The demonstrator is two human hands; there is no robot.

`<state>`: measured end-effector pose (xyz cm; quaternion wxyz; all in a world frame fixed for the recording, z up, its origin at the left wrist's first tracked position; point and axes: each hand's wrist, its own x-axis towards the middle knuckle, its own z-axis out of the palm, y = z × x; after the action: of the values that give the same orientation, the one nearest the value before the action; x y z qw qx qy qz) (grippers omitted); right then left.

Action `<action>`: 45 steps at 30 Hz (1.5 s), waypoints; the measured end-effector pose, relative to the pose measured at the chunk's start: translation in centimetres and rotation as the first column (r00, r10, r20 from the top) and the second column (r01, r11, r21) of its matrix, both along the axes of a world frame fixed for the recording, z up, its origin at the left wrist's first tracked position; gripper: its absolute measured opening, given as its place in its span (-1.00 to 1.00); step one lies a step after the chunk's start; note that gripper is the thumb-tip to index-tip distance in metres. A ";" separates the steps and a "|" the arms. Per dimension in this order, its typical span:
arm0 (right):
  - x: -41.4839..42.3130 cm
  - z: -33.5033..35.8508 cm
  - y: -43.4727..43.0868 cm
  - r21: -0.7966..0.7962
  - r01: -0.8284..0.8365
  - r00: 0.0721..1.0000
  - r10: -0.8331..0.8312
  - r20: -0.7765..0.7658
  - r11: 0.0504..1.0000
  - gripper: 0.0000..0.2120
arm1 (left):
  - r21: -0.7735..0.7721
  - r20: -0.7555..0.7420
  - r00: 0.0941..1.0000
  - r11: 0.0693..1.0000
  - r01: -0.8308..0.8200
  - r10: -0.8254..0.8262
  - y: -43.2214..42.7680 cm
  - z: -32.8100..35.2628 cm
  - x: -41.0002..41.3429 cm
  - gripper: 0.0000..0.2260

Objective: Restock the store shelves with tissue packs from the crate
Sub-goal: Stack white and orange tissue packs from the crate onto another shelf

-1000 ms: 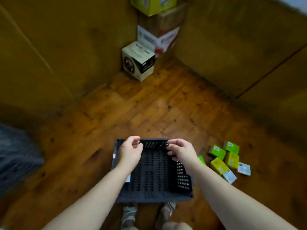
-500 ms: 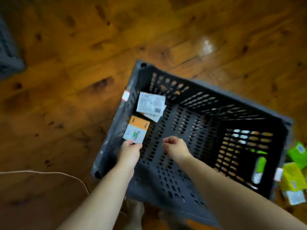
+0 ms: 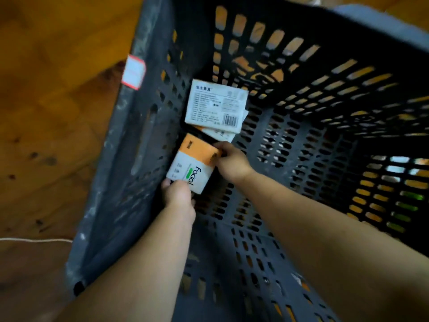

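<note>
Crate [image 3: 139, 140] nearer; right hand [image 3: 233, 163] joins left hand [image 3: 177, 196] gripping tissue pack [image 3: 188, 167].

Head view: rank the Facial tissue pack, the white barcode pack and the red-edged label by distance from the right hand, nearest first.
1. Facial tissue pack: touching, since the right hand pinches its orange end, beside the left wall of the crate.
2. White barcode pack: on the crate floor, just beyond the hand.
3. Red-edged label: on the crate's left rim, up and to the left.
</note>
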<state>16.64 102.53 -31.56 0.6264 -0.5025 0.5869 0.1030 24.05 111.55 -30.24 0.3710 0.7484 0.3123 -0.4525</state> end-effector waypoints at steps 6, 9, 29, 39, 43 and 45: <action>-5.2 9.6 -0.4 -0.030 0.426 0.901 -0.422 0.096 0.904 -0.73 | -0.096 -0.088 0.992 0.992 0.082 -0.091 -2.1 9.5 -1.7 -0.68; -8.2 18.1 -2.5 0.028 0.630 0.757 -0.621 0.201 0.776 -0.74 | -0.201 -0.154 0.958 0.957 0.210 -0.242 -4.6 17.0 -3.8 -0.78; -29.2 68.9 7.1 -0.310 0.914 0.385 -0.806 0.450 0.263 -0.82 | -0.736 0.368 0.223 -0.136 0.663 -0.903 -10.7 65.6 -21.2 -0.83; -32.5 80.2 29.0 -0.153 0.800 -0.316 -0.624 0.714 -0.581 -0.79 | -0.786 0.442 -0.176 -0.474 0.397 -0.880 3.6 78.6 -35.5 -0.82; -33.4 84.3 38.8 -0.153 0.593 -0.427 -0.470 0.773 -0.791 -0.83 | -0.797 0.489 -0.328 -0.567 0.209 -0.808 13.2 82.6 -40.2 -0.83; -33.5 86.1 43.5 -0.182 0.458 -0.464 -0.409 0.786 -0.870 -0.79 | -0.802 0.503 -0.399 -0.586 0.114 -0.766 17.9 83.9 -42.2 -0.82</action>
<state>-16.86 146.02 54.55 0.0360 0.0888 0.6077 -0.7884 -18.11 129.41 53.69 0.0025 0.1227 -0.5583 -0.8205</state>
